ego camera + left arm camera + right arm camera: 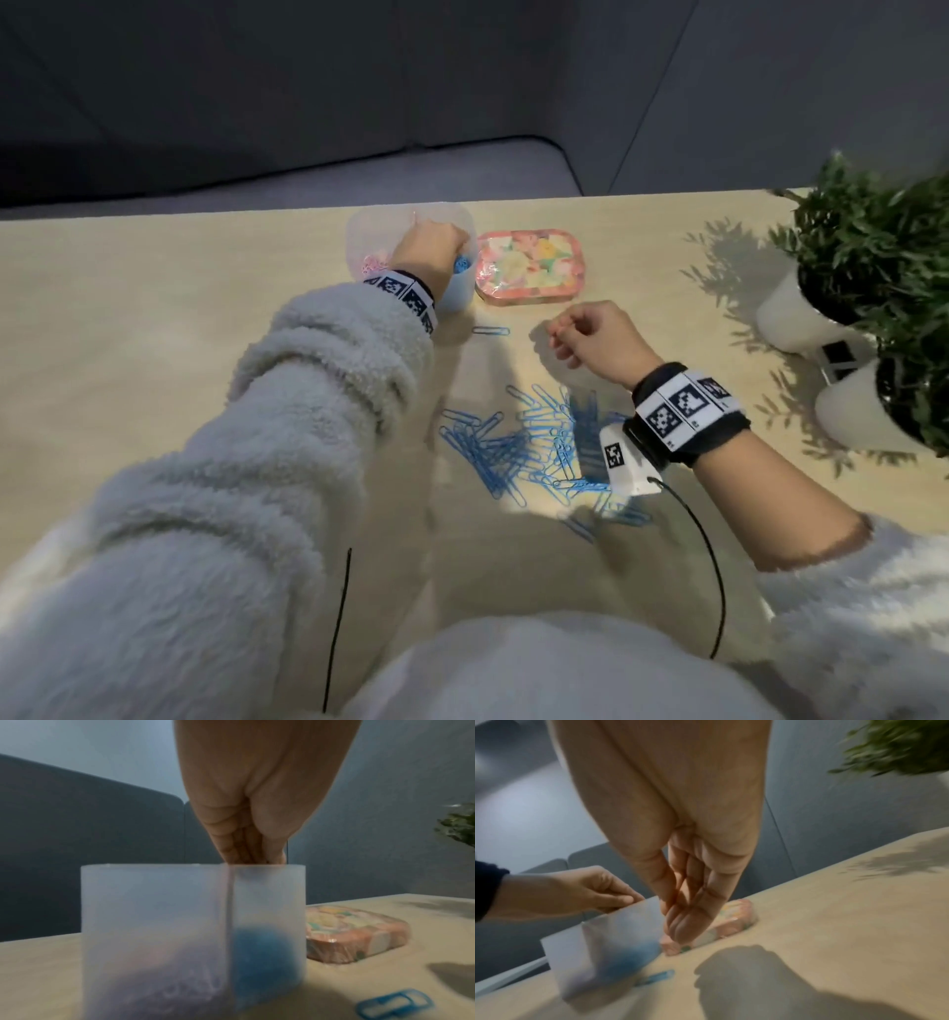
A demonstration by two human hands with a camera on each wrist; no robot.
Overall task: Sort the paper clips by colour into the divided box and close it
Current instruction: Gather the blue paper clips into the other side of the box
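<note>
— What is each grip doing?
— The right hand [590, 336] hangs loosely curled, holding nothing; the left hand [429, 246] reaches its fingertips into the divided box [154, 902], its hold hidden.
— And the clips?
— The blue paper clips [518, 452] lie nearer than the box; one stray clip [490, 331] sits just before it, and the floral tin [529, 267] beside it.

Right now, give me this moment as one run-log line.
left hand: fingers in frosted translucent divided box, blue side | right hand: loosely curled, empty | blue paper clip pile: unsorted | floral lid: off
</note>
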